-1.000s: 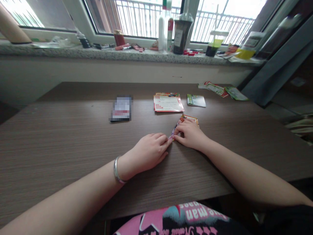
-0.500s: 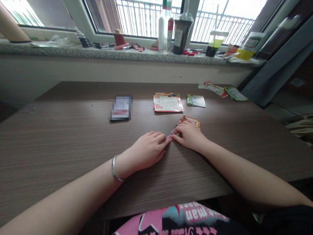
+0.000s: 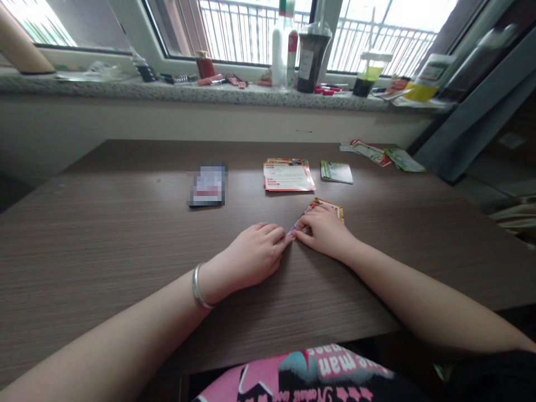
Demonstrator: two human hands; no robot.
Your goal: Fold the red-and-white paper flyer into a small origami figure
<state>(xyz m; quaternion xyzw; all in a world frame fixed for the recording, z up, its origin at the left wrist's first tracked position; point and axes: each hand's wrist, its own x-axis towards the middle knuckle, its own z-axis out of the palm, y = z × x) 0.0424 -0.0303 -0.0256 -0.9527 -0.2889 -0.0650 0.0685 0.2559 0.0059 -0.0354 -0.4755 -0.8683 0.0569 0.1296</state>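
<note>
A colourful paper piece (image 3: 338, 211) with an orange-red edge lies slanted on the wooden table, mostly covered by my right hand (image 3: 324, 230). The curled fingers of that hand press on it, with thumb and forefinger near its lower left tip. My left hand (image 3: 257, 252), with a silver bracelet at the wrist, is closed at that same tip and pinches the narrow end. Behind the hands lies a stack of white cards with red edges (image 3: 288, 176). A smaller stack of cards (image 3: 337, 172) sits to its right.
A phone with a blurred screen (image 3: 208, 185) lies on the table (image 3: 104, 223) at left. Green and red paper strips (image 3: 404, 159) are at the back right. Bottles, a dark cup (image 3: 312, 58) and small items stand on the stone windowsill (image 3: 234, 96).
</note>
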